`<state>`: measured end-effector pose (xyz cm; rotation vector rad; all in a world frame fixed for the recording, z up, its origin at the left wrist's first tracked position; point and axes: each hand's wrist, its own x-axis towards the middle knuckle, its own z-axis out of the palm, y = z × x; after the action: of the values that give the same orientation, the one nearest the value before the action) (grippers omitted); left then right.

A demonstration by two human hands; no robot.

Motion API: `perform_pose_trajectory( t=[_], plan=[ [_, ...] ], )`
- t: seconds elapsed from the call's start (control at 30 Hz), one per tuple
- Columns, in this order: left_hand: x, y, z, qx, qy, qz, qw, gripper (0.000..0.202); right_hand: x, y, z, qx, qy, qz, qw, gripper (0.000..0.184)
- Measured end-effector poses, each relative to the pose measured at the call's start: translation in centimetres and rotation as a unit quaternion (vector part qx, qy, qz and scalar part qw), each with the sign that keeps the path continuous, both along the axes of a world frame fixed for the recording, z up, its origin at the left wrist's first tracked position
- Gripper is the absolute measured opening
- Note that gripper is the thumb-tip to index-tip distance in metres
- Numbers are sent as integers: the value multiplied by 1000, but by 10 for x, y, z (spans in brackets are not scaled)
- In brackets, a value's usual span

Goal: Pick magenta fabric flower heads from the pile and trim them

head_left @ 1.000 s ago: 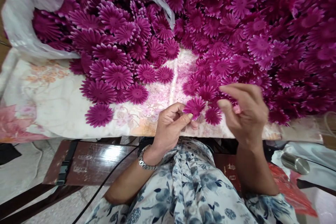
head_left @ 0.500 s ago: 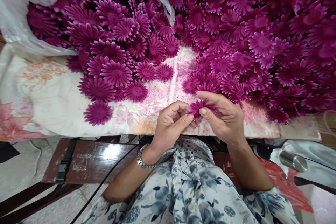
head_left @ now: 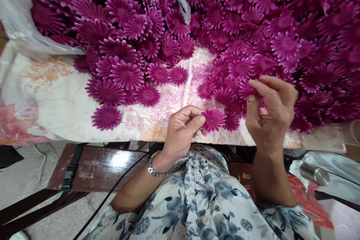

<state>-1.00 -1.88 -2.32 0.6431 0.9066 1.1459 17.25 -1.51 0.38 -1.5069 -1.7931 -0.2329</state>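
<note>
My left hand [head_left: 184, 131] is closed, its thumb and fingers pinching the edge of a magenta artificial flower head [head_left: 213, 120]. The flower's face, with a small dark centre, is turned up toward me. My right hand [head_left: 271, 110] is at the front of the right-hand pile. Its thumb and forefinger are apart, close to a magenta flower head [head_left: 246, 89] partly hidden by the fingers. Just right of the held flower, another flower head [head_left: 232, 120] lies on the cloth.
A big heap of flower heads [head_left: 285, 45] covers the table's right side. More flowers [head_left: 126, 75] spill at left from a clear plastic bag [head_left: 17, 26]. One flower [head_left: 107, 117] lies apart on the floral tablecloth [head_left: 67, 116]. Below are a brown bench [head_left: 98, 172] and a metal cylinder [head_left: 314, 173].
My right hand has left the flower that both hands were touching and moved right and up to the pile. My left hand still holds its flower, now more fully visible.
</note>
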Motion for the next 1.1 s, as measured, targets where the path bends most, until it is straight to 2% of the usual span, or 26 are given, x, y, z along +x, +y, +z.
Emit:
perform_pose_trajectory(
  t=[0.07, 0.17, 0.27, 0.33, 0.4, 0.47, 0.53, 0.6, 0.67, 0.83, 1.03, 1.1],
  plan=[
    [0, -1, -1, 12, 6, 7, 1000, 19, 7, 2, 4, 16, -53, -30, 998, 38],
    [1, -2, -5, 47, 24, 21, 998, 14, 8, 4, 5, 38, -82, -33, 995, 51],
    [1, -3, -8, 79, 41, 40, 995, 11, -2, 1, 2, 25, -25, 12, 999, 40],
    [3, -3, -8, 107, 52, 60, 991, 7, -12, -2, 2, -35, 55, 68, 996, 32],
    [4, -3, -7, 141, 64, 80, 985, 4, -21, -5, 3, -131, 130, 128, 975, 29],
    [6, -3, -6, 174, 83, 96, 976, 4, -29, -7, 2, -217, 199, 173, 940, 23],
    [8, -3, -5, 197, 100, 101, 970, 5, -34, -8, 1, -254, 275, 195, 907, 14],
    [8, -4, -5, 194, 98, 86, 972, 6, -37, -10, -2, -251, 325, 199, 890, 10],
    [7, -5, -6, 167, 77, 61, 981, 7, -39, -10, -4, -234, 313, 187, 901, 9],
    [2, -8, -10, 126, 37, 23, 991, 14, -38, -10, -6, -164, 199, 149, 955, 12],
    [2, -7, -11, 111, 42, -14, 993, 12, -38, -9, -9, -159, 141, 148, 966, 26],
    [3, -6, -10, 91, 43, -35, 994, 14, -39, -9, -11, -139, 111, 152, 972, 26]
  ],
)
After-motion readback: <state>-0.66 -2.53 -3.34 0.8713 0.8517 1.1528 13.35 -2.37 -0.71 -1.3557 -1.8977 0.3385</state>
